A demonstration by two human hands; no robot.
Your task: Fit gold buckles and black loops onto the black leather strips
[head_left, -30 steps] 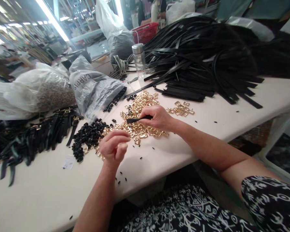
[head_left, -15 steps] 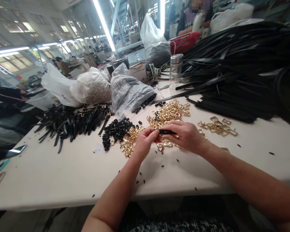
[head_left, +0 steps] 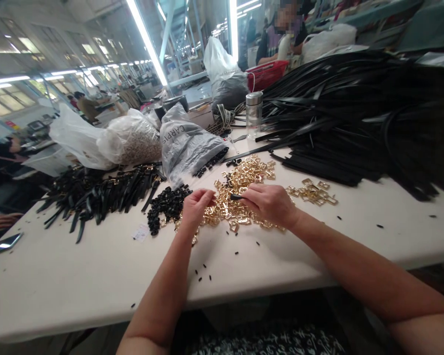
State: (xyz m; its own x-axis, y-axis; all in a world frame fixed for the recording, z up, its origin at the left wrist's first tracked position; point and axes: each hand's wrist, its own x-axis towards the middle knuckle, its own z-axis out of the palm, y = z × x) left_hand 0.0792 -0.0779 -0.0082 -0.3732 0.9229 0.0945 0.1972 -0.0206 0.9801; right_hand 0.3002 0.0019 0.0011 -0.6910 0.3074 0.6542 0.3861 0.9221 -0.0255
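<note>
The right hand (head_left: 271,202) grips a black strap (head_left: 236,196), its tip at nine o'clock over gold buckles (head_left: 248,175); the left hand (head_left: 196,204) curls (holding anything? cannot tell). Pinching close should steady the tip.

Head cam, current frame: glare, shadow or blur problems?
Head view: the tube light is blown to white; soft shadow on the table below the right hand. Head view: the black strap pile sinks to near-black toward the right edge. Head view: distant background looks hazy; the left hand's fingertips are too indistinct to tell a grip.
</note>
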